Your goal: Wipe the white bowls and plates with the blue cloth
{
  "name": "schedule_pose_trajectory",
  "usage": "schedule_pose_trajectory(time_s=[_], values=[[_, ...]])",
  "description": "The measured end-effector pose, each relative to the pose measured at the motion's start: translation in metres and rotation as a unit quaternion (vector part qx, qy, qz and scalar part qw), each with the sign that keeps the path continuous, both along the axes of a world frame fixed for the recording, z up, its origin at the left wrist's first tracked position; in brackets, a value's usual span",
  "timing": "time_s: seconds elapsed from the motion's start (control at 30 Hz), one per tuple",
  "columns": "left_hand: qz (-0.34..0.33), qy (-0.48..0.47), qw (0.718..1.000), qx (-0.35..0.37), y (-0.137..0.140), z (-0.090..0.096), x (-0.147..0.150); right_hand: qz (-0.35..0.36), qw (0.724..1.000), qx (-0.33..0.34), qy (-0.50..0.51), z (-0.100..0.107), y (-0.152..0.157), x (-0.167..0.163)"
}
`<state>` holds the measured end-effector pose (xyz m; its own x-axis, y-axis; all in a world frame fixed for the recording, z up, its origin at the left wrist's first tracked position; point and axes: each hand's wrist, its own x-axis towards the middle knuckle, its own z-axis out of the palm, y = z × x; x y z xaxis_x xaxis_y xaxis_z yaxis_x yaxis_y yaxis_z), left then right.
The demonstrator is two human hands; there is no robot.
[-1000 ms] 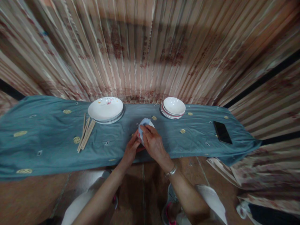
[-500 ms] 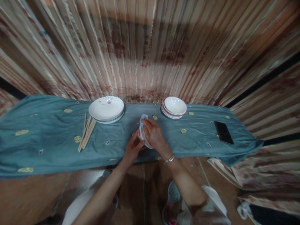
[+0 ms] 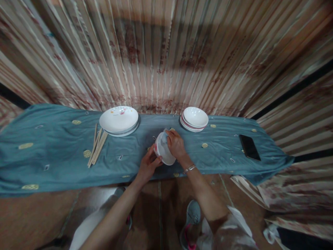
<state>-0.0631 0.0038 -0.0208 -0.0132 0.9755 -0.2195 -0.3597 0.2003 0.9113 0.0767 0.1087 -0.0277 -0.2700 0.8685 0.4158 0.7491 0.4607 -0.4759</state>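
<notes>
A white bowl (image 3: 166, 155) with a red pattern on its outside is tilted on its side near the front middle of the table. My left hand (image 3: 148, 164) grips its left and lower rim, with the thumb over the edge. My right hand (image 3: 176, 144) is closed on a pale blue-grey cloth (image 3: 163, 137) and presses it against the bowl's upper right rim and inside. Part of the cloth is hidden by the fingers. A silver bracelet is on the right wrist.
On the blue-green tablecloth (image 3: 65, 166), a stack of white plates (image 3: 118, 119) stands back left beside several wooden chopsticks (image 3: 97, 149). Stacked bowls (image 3: 195, 118) stand back right. A black phone (image 3: 249, 147) lies farther right. A pleated curtain (image 3: 156, 52) hangs behind.
My right hand with the cloth has moved slightly right along the bowl's rim. More of the bowl's inside shows now. My left hand keeps its hold.
</notes>
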Motion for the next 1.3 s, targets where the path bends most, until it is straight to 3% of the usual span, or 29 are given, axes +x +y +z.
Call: schedule_pose_trajectory(time_s=[0.43, 0.6, 0.9, 1.3], values=[[0.009, 0.000, 1.000, -0.005, 0.002, -0.002, 0.000, -0.027, 0.996, 0.043, -0.067, -0.026, -0.020, 0.019], [0.013, -0.001, 1.000, -0.002, 0.001, -0.002, 0.002, -0.030, 0.990, 0.005, -0.138, -0.024, -0.036, 0.028], [0.012, -0.004, 1.000, -0.004, 0.002, -0.006, 0.002, 0.019, 0.984, -0.042, -0.170, -0.011, -0.066, 0.037], [0.004, -0.005, 1.000, -0.005, 0.002, -0.005, 0.003, 0.084, 0.982, -0.159, -0.063, 0.009, -0.083, 0.033]])
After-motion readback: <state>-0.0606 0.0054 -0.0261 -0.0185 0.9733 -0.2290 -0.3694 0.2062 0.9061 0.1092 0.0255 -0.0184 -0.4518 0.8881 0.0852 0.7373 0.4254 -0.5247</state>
